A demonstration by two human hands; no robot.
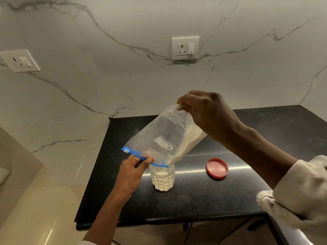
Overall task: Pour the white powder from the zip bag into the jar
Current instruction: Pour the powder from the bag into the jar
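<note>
A clear zip bag [163, 137] with a blue zip strip hangs upside down over a small clear jar [162, 179] on the black counter. My right hand [203, 110] pinches the bag's raised bottom corner. My left hand [134, 172] grips the blue zip edge just left of the jar's mouth. White powder [187, 144] lies along the bag's lower right side and runs down to the open corner over the jar. The jar holds white powder up to near its neck.
A red jar lid [217, 168] lies upside down on the black counter [194, 200], right of the jar. A marble wall with two sockets [185, 48] rises behind. The counter's left and front edges drop to a beige floor [35, 218].
</note>
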